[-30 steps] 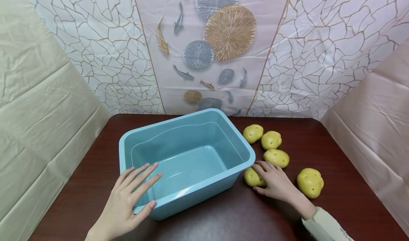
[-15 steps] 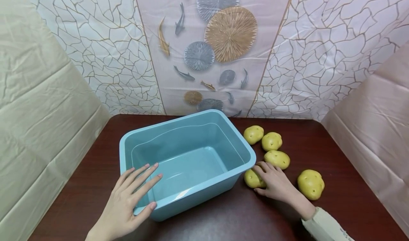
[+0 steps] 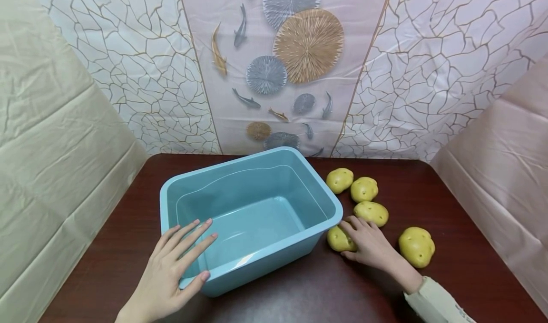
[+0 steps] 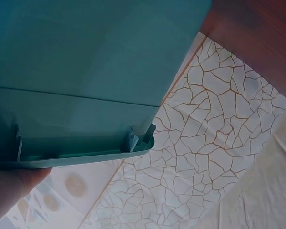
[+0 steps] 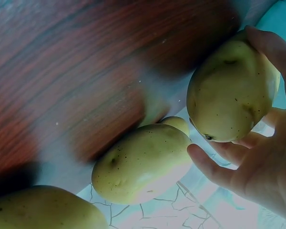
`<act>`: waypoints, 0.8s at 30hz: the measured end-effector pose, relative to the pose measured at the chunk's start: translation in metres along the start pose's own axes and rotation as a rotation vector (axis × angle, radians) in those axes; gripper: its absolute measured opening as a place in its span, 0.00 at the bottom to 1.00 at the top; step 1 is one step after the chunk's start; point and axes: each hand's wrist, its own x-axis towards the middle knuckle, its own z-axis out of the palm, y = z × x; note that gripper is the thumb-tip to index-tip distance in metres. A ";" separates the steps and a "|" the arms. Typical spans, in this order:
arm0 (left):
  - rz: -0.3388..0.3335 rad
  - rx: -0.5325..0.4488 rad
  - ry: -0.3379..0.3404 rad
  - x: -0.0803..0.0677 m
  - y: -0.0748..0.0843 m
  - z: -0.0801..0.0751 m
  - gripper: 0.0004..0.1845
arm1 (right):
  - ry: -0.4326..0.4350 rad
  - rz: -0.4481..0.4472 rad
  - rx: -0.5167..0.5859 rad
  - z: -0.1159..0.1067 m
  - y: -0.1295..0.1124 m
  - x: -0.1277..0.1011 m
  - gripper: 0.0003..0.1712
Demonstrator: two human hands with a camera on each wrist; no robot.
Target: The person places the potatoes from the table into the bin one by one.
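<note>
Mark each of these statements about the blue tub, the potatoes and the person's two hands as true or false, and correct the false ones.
1. The blue tub holds two potatoes. False: nothing lies inside it.
2. The right hand has its fingers curled round the potato nearest the tub. True.
3. The left hand rests on the tub's near left rim, fingers straight. True.
4. All five potatoes lie to the left of the tub. False: they lie to its right on the dark wooden table.
5. The left hand holds a potato. False: it touches only the tub.
</note>
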 end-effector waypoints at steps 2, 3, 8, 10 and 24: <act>-0.005 0.000 -0.003 0.000 0.000 0.000 0.27 | 0.000 0.002 0.002 0.000 0.000 0.000 0.38; -0.007 0.000 -0.005 0.000 0.000 0.000 0.27 | -0.001 0.004 0.004 0.000 0.000 0.000 0.38; -0.009 -0.004 -0.002 -0.001 0.000 0.000 0.26 | -0.003 0.009 0.012 0.000 -0.001 0.001 0.38; -0.010 -0.007 0.002 -0.001 0.000 0.000 0.26 | -0.008 0.013 0.013 0.000 -0.001 0.001 0.38; -0.014 -0.008 -0.002 0.000 0.000 0.000 0.27 | -0.016 0.026 0.010 -0.001 0.003 0.001 0.40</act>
